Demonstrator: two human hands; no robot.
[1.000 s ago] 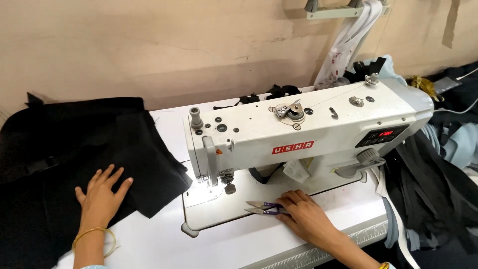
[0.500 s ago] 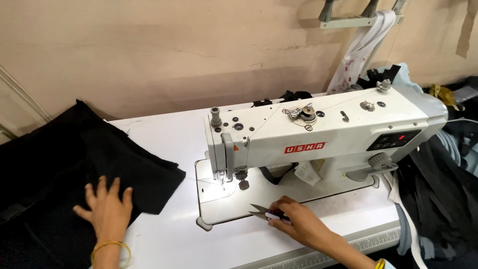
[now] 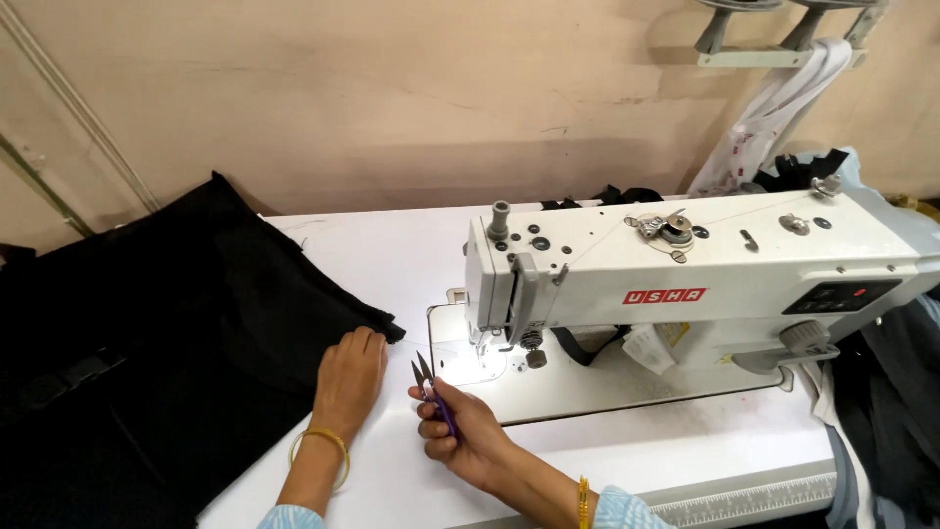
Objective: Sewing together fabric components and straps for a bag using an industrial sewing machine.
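Fingers [image 3: 438, 419] of the right hand [image 3: 462, 434] are curled shut around a small pair of purple thread snips [image 3: 432, 391], with the two short blades pointing up and slightly apart. The snips are just in front of the white sewing machine [image 3: 685, 284], close to the lit plate under its needle [image 3: 482, 345], and they do not touch the machine. The left hand [image 3: 350, 380] lies palm down beside the right one, on the side away from the machine. Its fingers are straight and close together, not gripping anything, and the fingertips rest on the edge of the black fabric [image 3: 166, 343]. A thin gold bangle [image 3: 318, 453] sits on the left wrist, and another one is on the right wrist. The black fabric spreads wide on the white table [image 3: 392, 257], far to the side of the machine's needle end, and one corner of it reaches toward the machine bed. Behind the machine is a plain beige wall [image 3: 392, 98]. White strips of cloth [image 3: 774, 127] hang from a bracket on the wall above the machine's far end, and dark and grey cloth [image 3: 896, 392] lies piled next to that end.
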